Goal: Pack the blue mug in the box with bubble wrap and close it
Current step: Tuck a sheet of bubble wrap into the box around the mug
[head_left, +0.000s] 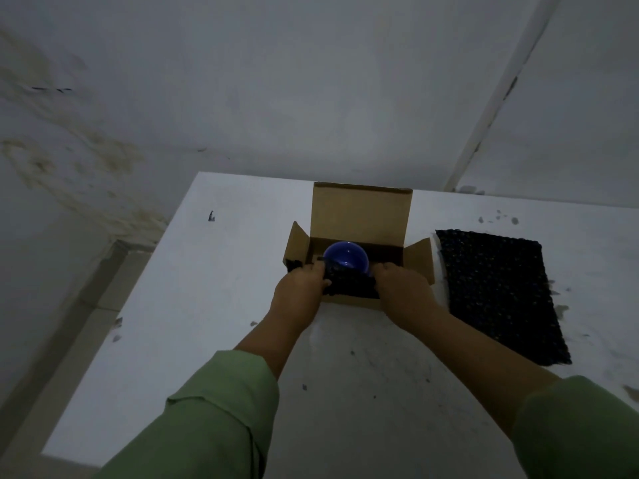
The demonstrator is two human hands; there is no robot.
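Note:
An open brown cardboard box (361, 216) stands at the far middle of the white table, its lid upright and side flaps spread. The blue mug (345, 259) sits inside it, partly wrapped in dark bubble wrap (351, 283) that bunches over the box's near wall. My left hand (300, 285) grips the wrap at the mug's left side. My right hand (403, 288) grips the wrap at the mug's right side. The mug's lower part is hidden by the wrap.
A second flat sheet of dark bubble wrap (498, 292) lies on the table (214, 305) right of the box. The table's left edge drops to the floor. Stained walls stand close behind, with a white pipe (498, 95) at the right.

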